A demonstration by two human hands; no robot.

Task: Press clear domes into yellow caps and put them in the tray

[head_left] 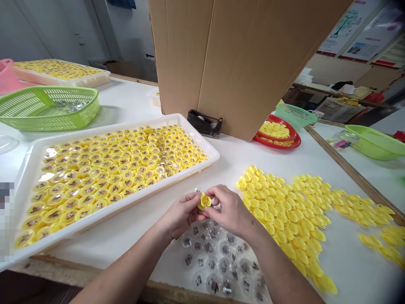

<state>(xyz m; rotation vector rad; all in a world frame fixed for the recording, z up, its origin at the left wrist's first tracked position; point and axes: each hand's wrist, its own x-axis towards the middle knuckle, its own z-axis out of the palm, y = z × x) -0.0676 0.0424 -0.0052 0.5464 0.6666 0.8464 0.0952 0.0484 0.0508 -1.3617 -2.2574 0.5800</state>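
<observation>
Both my hands meet over the white table, pinching one small round yellow plastic piece between them. My left hand grips its left side with thumb and fingers. From the right, my right hand closes on the same piece, its fingertips partly hidden behind it. Below them lie several clear round domes with small printed pictures. To the right spreads a heap of loose yellow round pieces. At the left stands a white tray filled with yellow pieces that bear printed pictures.
A tall cardboard box stands at the back, with a black tape dispenser before it. Red plates hold more yellow pieces. A green basket and another filled tray stand left; a wooden strip crosses the right.
</observation>
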